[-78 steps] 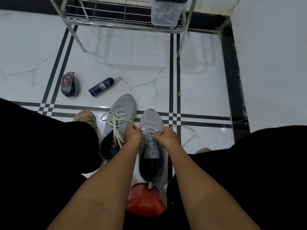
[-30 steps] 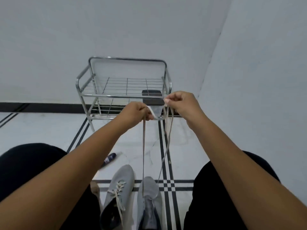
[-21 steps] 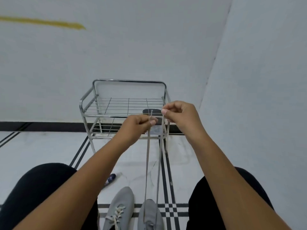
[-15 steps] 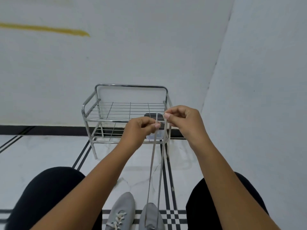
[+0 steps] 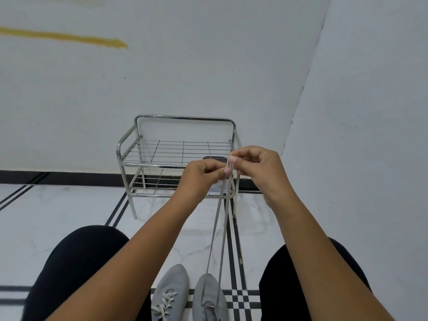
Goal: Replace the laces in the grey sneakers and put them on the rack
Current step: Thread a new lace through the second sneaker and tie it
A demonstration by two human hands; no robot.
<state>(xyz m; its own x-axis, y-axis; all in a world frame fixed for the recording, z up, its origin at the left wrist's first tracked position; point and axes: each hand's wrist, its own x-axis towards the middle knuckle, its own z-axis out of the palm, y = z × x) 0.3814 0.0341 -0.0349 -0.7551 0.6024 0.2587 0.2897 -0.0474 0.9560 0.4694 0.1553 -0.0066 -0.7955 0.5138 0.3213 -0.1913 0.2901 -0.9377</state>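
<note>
My left hand (image 5: 203, 176) and right hand (image 5: 257, 166) meet at chest height, each pinching one end of the flat pale grey lace (image 5: 217, 228) between thumb and forefinger; the two ends lie side by side, fingertips almost touching. From this grip the lace's two strands run straight down and slightly left, nearly parallel, to the right-hand grey knit sneaker (image 5: 209, 297) on the white tiled floor (image 5: 69, 216) between my knees. Its long axis is thus near vertical, so evening the ends calls, I judge, for a pull upward. The left-hand grey sneaker (image 5: 170, 290), already laced in white, stands just beside it. The chrome wire rack (image 5: 176, 156) stands beyond, against the wall. Both sneakers are cut off by the frame's lower edge; the eyelets are hidden. A dark-lidded container (image 5: 214, 158) on the rack is mostly behind my hands.
</note>
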